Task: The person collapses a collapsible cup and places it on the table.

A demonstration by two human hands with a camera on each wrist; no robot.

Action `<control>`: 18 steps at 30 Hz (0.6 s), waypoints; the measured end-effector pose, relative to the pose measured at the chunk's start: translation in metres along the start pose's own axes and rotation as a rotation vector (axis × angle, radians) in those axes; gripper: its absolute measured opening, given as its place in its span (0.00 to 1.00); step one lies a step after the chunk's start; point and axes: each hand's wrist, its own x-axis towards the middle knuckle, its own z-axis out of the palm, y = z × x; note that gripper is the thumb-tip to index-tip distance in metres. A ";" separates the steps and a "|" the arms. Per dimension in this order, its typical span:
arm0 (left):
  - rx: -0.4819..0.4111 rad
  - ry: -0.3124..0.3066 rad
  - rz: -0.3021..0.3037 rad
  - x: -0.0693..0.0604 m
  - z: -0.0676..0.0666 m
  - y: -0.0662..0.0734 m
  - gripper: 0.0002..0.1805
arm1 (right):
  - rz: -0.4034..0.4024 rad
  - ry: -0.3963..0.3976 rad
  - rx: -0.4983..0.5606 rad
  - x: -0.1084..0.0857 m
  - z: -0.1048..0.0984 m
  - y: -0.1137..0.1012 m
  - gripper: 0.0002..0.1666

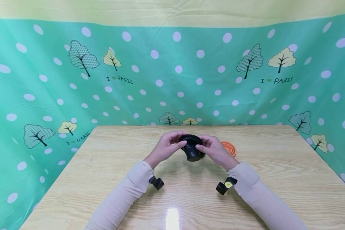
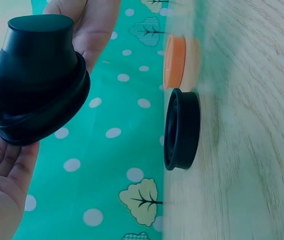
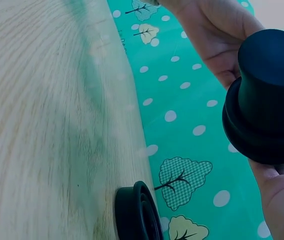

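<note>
A black collapsible cup (image 1: 193, 155) is held above the table, its narrow flat end facing down toward me and its wide folded rim on the far side. My left hand (image 1: 168, 147) grips the rim from the left, thumb on the near side, fingers behind. From the right, my right hand (image 1: 214, 148) pinches the same cup, its thumb against the side wall. Stepped folds of the cup (image 2: 39, 55) show in the left wrist view, tilted. The fingers behind the rim are partly hidden in the head view.
Beyond the hands, an orange round ringed piece (image 1: 228, 148) lies on the wooden table (image 1: 276, 159). A second black ringed piece (image 2: 188, 130), flat and round, rests near it, mostly hidden in the head view. A patterned green cloth (image 1: 189, 80) hangs behind the table.
</note>
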 end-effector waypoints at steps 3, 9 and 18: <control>0.024 0.027 0.025 0.000 0.001 -0.001 0.16 | -0.021 0.015 0.001 0.001 0.000 0.001 0.16; 0.051 0.071 0.037 0.002 0.004 -0.005 0.15 | -0.013 0.031 -0.007 0.002 -0.002 0.001 0.15; 0.131 0.035 0.056 -0.005 0.005 0.024 0.15 | -0.008 0.036 -0.269 0.002 0.002 -0.006 0.21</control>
